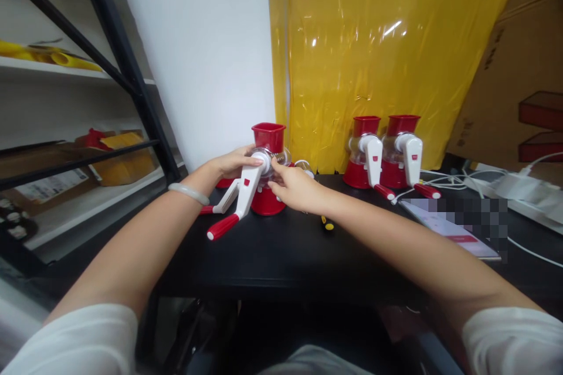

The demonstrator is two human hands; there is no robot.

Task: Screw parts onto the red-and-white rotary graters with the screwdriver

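A red and white hand-crank grater (266,146) stands on the black table (281,252), its white crank with a red handle (229,211) hanging down to the left. My left hand (235,163) is closed around the hub of the crank from the left. My right hand (294,186) pinches the clear drum housing at the front of the same grater from the right. A pale bangle (190,192) sits on my left wrist.
Two more red and white graters (367,152) (402,149) stand at the back right before a yellow plastic curtain (373,53). A phone (453,228) and white cables (457,181) lie to the right. A small yellow and black object (326,224) lies under my right forearm. A black shelf rack (127,70) stands left.
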